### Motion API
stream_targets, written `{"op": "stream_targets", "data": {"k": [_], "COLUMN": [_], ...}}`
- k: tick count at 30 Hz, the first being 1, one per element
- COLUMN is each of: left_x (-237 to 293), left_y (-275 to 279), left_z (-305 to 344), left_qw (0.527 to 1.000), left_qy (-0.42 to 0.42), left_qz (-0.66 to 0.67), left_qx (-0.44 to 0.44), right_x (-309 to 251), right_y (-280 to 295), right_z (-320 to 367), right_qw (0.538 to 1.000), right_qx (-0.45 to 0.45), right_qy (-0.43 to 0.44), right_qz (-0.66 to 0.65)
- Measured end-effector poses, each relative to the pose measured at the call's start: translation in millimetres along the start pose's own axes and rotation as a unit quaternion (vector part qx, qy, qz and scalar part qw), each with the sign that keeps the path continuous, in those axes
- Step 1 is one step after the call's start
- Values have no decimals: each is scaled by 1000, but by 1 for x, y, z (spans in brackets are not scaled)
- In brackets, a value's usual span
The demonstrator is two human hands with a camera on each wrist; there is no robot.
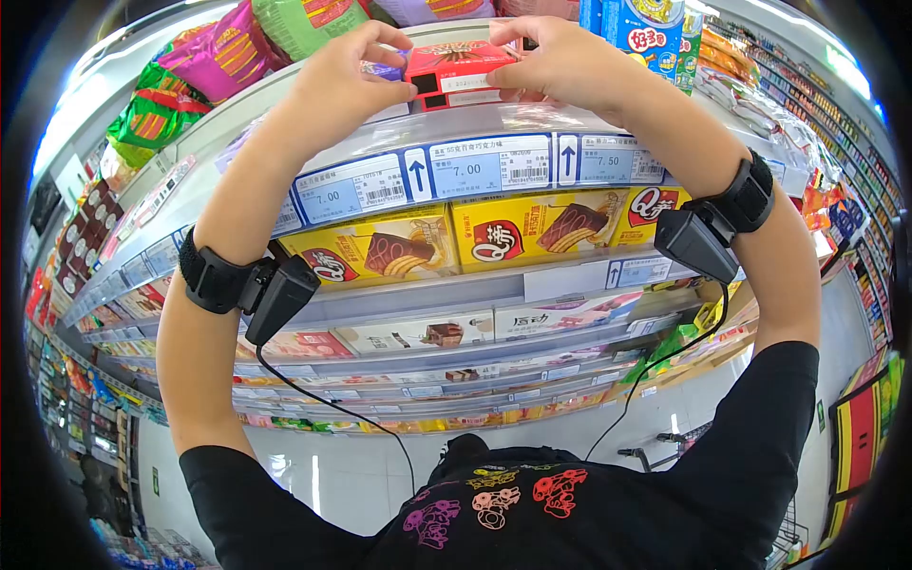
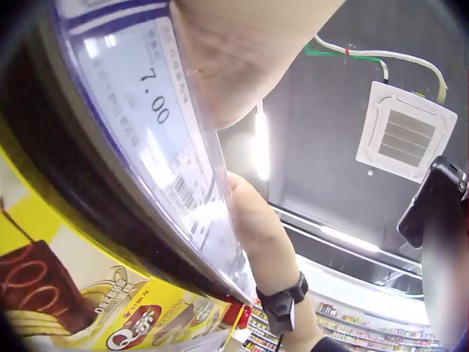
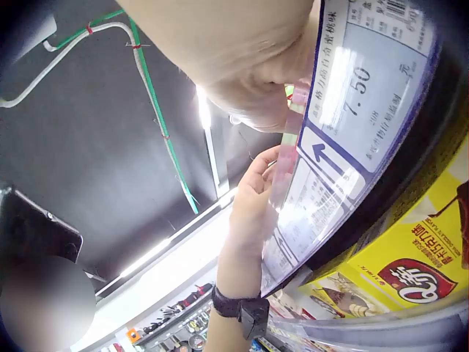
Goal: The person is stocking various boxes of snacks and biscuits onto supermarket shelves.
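A small red box [image 1: 454, 65] is at the top shelf, just behind its front edge, between my two hands. My left hand [image 1: 347, 71] holds the box's left end, thumb at the front corner and fingers bent behind. At the right end, my right hand [image 1: 565, 65] grips it with the thumb low in front and fingers over the top. Each wrist view shows mostly the heel of its own hand beside the price rail, with the box hidden; the left hand [image 3: 253, 187] also appears in the right wrist view.
Price labels [image 1: 489, 166] line the shelf edge. Below stand yellow snack boxes [image 1: 537, 228], then white boxes [image 1: 418, 332] lower down. Colourful bags [image 1: 223, 52] lie behind at the left, and blue packs [image 1: 644, 33] stand at the right. Cables hang from both wrist cameras.
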State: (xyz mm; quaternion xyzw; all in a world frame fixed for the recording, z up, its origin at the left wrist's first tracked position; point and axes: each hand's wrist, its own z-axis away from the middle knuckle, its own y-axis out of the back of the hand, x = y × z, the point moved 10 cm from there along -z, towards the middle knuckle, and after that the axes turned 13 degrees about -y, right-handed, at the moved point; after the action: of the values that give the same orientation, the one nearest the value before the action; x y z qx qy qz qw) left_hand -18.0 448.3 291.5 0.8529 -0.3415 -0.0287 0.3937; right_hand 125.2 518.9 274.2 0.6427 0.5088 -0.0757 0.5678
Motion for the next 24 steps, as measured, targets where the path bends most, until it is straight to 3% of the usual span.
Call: {"op": "stream_targets", "data": {"k": [4, 10, 13, 24], "left_x": [-3, 7, -1, 0], "left_y": [3, -14, -15, -16], "left_z": [2, 6, 7, 6], "left_qw": [999, 988, 978, 986], "left_qy": [33, 66, 71, 51], "left_qz": [-4, 109, 182, 140], "left_qx": [-4, -90, -68, -75], "right_x": [-24, -27, -27, -28], "right_y": [17, 10, 13, 14], "right_z": [15, 30, 27, 31], "right_qw": [982, 999, 996, 998], "right_qx": [120, 5, 32, 29], "right_qy": [73, -10, 14, 23], "right_qz": [125, 52, 85, 57]}}
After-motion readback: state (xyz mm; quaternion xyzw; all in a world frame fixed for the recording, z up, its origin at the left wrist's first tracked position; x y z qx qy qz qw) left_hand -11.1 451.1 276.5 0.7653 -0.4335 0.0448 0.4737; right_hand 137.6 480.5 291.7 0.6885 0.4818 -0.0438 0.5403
